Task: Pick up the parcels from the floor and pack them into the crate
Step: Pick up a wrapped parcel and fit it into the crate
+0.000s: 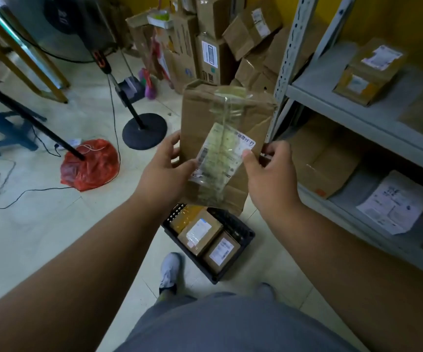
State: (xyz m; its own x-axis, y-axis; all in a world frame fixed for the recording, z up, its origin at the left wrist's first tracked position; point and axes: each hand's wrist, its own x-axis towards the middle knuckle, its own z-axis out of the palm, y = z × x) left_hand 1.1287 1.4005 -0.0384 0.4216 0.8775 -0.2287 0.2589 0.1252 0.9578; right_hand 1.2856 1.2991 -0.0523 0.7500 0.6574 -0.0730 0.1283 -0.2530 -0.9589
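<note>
I hold a flat brown cardboard parcel [205, 118] upright in the air, taped over with clear tape and carrying a white shipping label. My left hand [164, 171] grips its left edge, thumb on the front. My right hand [268, 171] grips its right edge, thumb pressing the label's corner. Directly below the parcel, on the floor, sits a black plastic crate [238, 240] holding three brown parcels [200, 232] with white labels.
A grey metal shelf [357, 107] with boxes stands at the right. A pile of cardboard boxes [218, 47] leans against the back wall. A fan stand base [144, 130], a red plastic bag [90, 166] and cables lie on the tiled floor at left. My shoe [170, 270] is beside the crate.
</note>
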